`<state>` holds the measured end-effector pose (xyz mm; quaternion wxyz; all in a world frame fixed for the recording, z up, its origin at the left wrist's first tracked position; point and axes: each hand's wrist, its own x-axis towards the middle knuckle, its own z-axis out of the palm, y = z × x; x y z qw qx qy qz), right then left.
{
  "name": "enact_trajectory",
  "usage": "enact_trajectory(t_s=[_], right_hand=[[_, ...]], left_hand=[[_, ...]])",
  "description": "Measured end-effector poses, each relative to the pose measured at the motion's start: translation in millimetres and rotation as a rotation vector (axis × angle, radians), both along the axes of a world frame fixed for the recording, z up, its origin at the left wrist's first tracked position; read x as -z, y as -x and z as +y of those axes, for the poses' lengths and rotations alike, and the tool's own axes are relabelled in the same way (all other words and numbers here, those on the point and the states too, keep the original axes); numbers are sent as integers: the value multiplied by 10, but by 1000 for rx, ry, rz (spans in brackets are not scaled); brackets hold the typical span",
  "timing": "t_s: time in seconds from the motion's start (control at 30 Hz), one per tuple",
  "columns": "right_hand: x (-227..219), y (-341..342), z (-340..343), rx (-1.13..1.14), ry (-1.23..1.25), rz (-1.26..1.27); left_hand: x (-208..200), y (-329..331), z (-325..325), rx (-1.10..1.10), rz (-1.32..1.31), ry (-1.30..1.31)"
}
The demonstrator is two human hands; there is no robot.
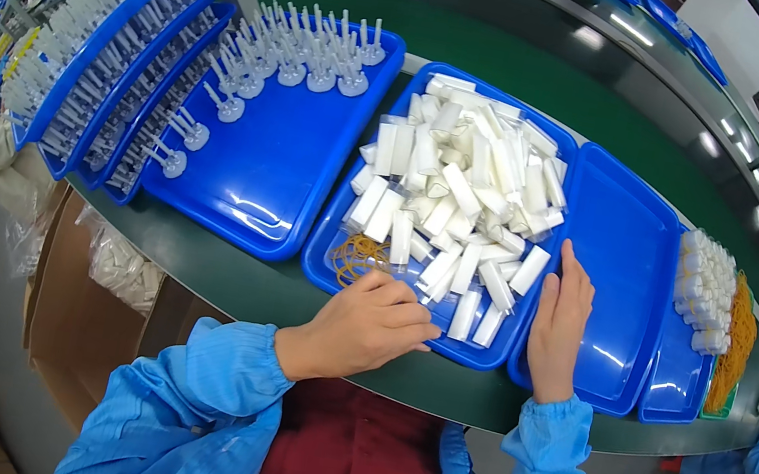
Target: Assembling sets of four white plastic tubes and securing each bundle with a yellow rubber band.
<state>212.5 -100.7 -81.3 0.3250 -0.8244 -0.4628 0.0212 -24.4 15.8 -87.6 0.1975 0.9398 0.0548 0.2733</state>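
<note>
A heap of white rectangular pieces in clear wrapping (473,167) fills most of a blue tray (319,262) in front of me. My left hand (369,327) is at the tray's near edge with its fingers curled together; what they hold, if anything, is hidden. Just beyond those knuckles, a small bunch of tan rubber bands (357,259) lies in the same tray. Over at the tray's right rim, my right hand (562,325) stands with straight, upward-pointing fingers and holds nothing. Several wrapped pieces lie loose between the two hands.
Left, a blue tray (257,185) bears clear stemmed parts (294,60) beside tilted, stacked trays (120,39) of similar parts. Right are a bare blue tray (616,279), bundled white pieces (703,289) and more rubber bands (735,340). An open carton (89,298) stands below the table's left side.
</note>
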Motion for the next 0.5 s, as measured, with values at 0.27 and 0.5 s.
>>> enact_trajectory(t_s=[0.27, 0.5], right_hand=[[2, -101, -21, -41, 1, -35], [-406, 419, 127, -215, 56, -331]], left_hand=[[16, -42, -103, -18, -6, 10], [-373, 308, 310, -406, -147, -41]])
